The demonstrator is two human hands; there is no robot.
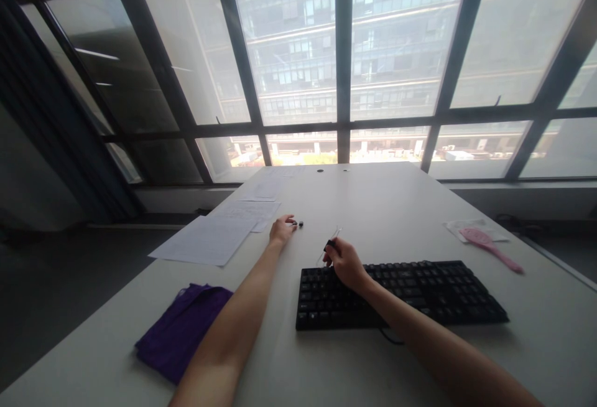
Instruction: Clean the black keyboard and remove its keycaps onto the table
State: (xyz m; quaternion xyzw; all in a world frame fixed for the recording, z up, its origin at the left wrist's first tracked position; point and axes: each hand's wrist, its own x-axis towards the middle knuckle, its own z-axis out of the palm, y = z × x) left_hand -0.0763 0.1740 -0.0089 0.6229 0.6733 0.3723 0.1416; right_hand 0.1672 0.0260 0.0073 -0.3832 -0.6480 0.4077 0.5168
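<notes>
My left hand (282, 230) rests on the white table beyond the keyboard, its thumb and fingers closed around a small black keycap. Just right of the fingertips lies another small black keycap (301, 224). Above the keyboard's back left corner, my right hand (346, 262) grips what looks like a wire keycap puller, with a small black part (329, 244) between the fingers and thin pale wires sticking out. The black keyboard (420, 292) lies under my right hand and forearm, which hide some of its keys.
A folded purple cloth (181, 332) lies beside my left forearm. Sheets of paper (209, 239) run along the table's left edge. At the right, a pink brush (489, 246) lies partly on a clear plastic wrapper (454, 230). A cable (390, 338) shows at the keyboard's front. Large windows stand behind.
</notes>
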